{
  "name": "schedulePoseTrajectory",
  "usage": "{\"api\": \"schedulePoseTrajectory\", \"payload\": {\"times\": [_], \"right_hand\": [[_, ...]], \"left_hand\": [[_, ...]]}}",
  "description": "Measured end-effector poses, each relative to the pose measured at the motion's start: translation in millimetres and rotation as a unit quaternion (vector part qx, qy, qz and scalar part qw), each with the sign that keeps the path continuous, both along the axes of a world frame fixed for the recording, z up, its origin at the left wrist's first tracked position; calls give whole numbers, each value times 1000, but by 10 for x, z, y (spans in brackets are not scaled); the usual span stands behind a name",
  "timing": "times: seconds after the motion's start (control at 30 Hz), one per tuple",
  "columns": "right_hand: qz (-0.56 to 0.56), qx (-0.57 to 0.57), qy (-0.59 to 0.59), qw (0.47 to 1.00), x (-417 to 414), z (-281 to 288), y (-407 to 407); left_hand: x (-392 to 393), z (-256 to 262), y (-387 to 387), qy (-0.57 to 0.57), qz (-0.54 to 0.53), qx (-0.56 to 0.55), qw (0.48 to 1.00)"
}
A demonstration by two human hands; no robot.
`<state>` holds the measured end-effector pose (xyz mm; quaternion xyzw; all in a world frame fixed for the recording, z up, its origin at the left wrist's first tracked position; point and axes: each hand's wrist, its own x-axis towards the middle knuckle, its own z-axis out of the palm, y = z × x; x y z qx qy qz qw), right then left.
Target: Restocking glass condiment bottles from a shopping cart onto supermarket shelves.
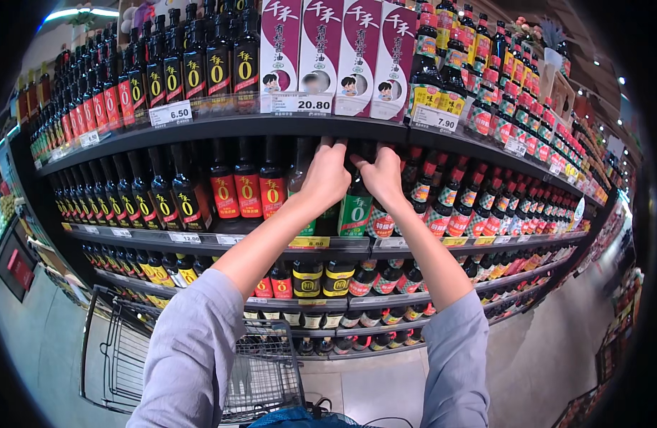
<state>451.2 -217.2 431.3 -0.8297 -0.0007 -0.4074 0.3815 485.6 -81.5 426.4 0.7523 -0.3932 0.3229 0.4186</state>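
Both arms, in light grey-blue sleeves, reach to the second shelf of a store rack. My left hand (328,172) is at the necks of dark bottles just under the upper shelf's edge; its fingertips go up out of sight. My right hand (381,174) is close to its right, fingers curled near the neck of a green-labelled dark glass bottle (355,210), which stands upright between the wrists. Whether either hand grips a bottle cannot be told. Red-labelled bottles (247,192) stand left of my left hand. Bottles with red and checkered labels (382,222) stand partly behind my right wrist.
Above the hands runs the upper shelf's dark edge (242,127), with boxed soy sauce (320,53) and bottles on it. Several lower shelves hold more bottles. A wire shopping cart (264,374) stands below, left of centre. Price tags line the lower shelf's front rail (355,247).
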Motion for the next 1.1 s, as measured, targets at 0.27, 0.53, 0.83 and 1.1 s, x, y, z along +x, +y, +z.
{"api": "schedulePoseTrajectory", "payload": {"times": [0.27, 0.53, 0.83, 1.1], "right_hand": [[-13, -14, 19, 1000, -75, 51, -76], [51, 9, 7, 999, -65, 3, -145], [82, 2, 55, 995, -46, 18, -208], [98, -13, 63, 993, -35, 17, -293]], "left_hand": [[7, 139, -204, 30, 140, 170, 975], [434, 90, -235, 52, 154, 89, 983], [775, 112, -419, -23, 207, 148, 967], [715, 175, -545, 9, 173, 168, 971]]}}
